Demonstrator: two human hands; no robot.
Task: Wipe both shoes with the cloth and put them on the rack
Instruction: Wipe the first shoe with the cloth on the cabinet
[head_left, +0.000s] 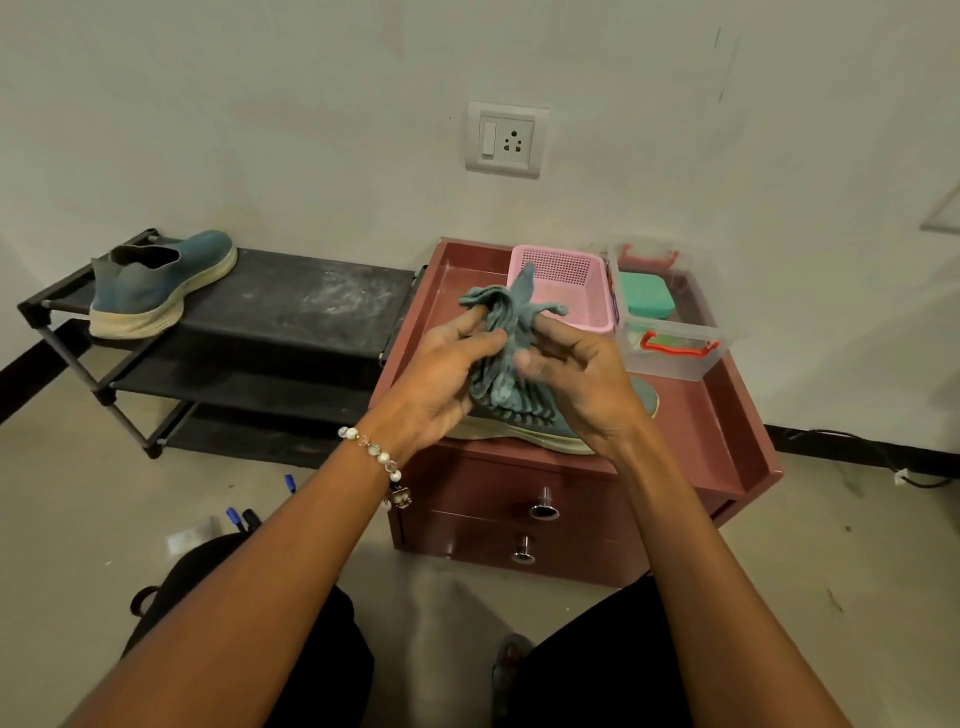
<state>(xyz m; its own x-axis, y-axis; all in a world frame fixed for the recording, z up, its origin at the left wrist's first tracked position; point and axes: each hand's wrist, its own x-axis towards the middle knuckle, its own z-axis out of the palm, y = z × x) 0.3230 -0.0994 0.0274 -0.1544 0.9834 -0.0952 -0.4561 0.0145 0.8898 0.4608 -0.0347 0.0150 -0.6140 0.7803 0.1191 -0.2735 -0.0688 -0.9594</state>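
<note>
Both hands grasp bunched cloth (506, 353) above maroon cabinet (727, 415): left hand (441, 384) pinches its left side, right hand (582, 384) its right. One shoe (156, 283) on rack (291, 306) top shelf; second shoe (524, 421) on cabinet, beneath hands.

Both hands (519, 374) raised, fingers curled.

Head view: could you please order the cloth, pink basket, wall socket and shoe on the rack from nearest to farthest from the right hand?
1. Cloth, held in the right hand.
2. Pink basket, just behind.
3. Wall socket, above.
4. Shoe on the rack, far left.
</note>
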